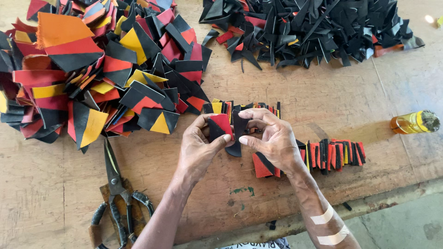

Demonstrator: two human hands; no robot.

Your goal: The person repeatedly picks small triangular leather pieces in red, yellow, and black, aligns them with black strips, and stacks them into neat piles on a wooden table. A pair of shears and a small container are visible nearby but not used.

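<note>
Red-and-black leather piece [220, 127] sits pinched in the left hand [199, 150], held between the thumb, whose tip presses on its lower right corner, and the fingers curled behind it. The left hand is mostly closed around this piece, knuckles toward the camera. Touching it on the right is a black leather piece [239, 131], a narrow shape with its point hanging down below both hands; the right hand [272, 138] clamps it, fingers bent over the top edge and thumb pushing in from below. Both hands meet at the middle, thumbs almost tip to tip, and the two pieces stand edge to edge between them.

Just beyond the fingers lies a short row of upright cut pieces [240, 107] in black, yellow and red. To the right of the right wrist, a longer packed row of red and black strips [334, 154] rests on the wooden table [295, 92], and a loose red-and-black scrap [263, 165] lies under the right palm. Far left of the left hand spreads a big heap of red, orange, yellow and black offcuts [92, 69]; a pile of mostly black offcuts [314, 27] lies well beyond the right hand. Heavy shears [117, 193] lie near the left forearm. A small amber bottle [413, 122] lies on its side well right of the right hand. Two pale plaster strips [328, 226] cross the right forearm.
</note>
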